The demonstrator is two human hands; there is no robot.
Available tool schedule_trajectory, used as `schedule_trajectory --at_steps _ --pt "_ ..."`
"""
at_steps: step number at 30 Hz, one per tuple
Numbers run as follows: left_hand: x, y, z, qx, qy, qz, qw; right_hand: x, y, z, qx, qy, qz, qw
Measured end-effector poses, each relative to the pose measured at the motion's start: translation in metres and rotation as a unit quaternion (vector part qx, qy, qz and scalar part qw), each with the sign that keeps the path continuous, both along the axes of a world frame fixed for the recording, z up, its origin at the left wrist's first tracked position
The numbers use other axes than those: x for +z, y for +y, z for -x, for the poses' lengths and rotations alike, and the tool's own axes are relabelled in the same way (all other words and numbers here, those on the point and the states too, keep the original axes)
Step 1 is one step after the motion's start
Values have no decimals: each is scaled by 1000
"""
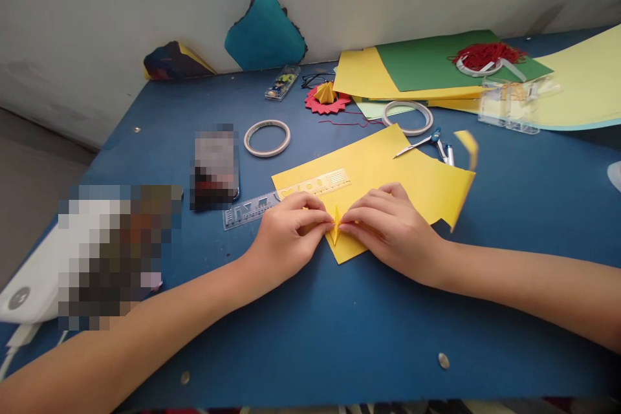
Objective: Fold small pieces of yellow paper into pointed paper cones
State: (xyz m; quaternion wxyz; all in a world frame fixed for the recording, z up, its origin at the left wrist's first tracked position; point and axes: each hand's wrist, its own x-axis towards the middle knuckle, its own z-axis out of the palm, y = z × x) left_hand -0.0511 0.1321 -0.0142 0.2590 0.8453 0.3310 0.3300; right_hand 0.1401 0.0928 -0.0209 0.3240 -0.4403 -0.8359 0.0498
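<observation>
Between my two hands stands a small folded piece of yellow paper (336, 228), narrow and pointed at top and bottom. My left hand (294, 226) pinches its left side with thumb and fingertips. From the right, my right hand (388, 223) pinches the opposite side the same way. Beneath them lies a large yellow paper sheet (369, 162) with a cut, uneven right edge. A clear plastic ruler (252, 207) rests partly on the sheet, just beyond my left hand. Scissors (434, 137) lie open at the sheet's far right edge.
Tape rolls (267, 138) lie beyond the ruler, near a pixelated phone-like object (216, 168). A red and yellow folded paper flower (327, 98), green card (436, 58), red thread (488, 55) and a clear plastic case (509, 107) sit by the wall. A white device (53, 252) lies left.
</observation>
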Motion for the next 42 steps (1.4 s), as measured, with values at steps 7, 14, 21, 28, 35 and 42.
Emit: schedule_trajectory --at_steps 7,14,21,28,35,42 --pt "-3 -1 -1 -15 8 -79 997 1 -3 1 1 -38 -58 998" --pt "-7 -5 0 -39 24 -174 984 1 -4 4 -17 -51 -86 995" --pt "-6 -7 1 -40 47 -196 979 1 -5 4 -14 -73 -127 989" --pt "-5 -9 1 -26 64 -239 968 0 -7 5 -15 -95 -173 980" --pt "-5 -8 0 -13 49 -219 975 1 -6 4 -11 -92 -135 986" --pt "-6 -7 0 -19 31 -202 979 1 -6 4 -4 -71 -103 992"
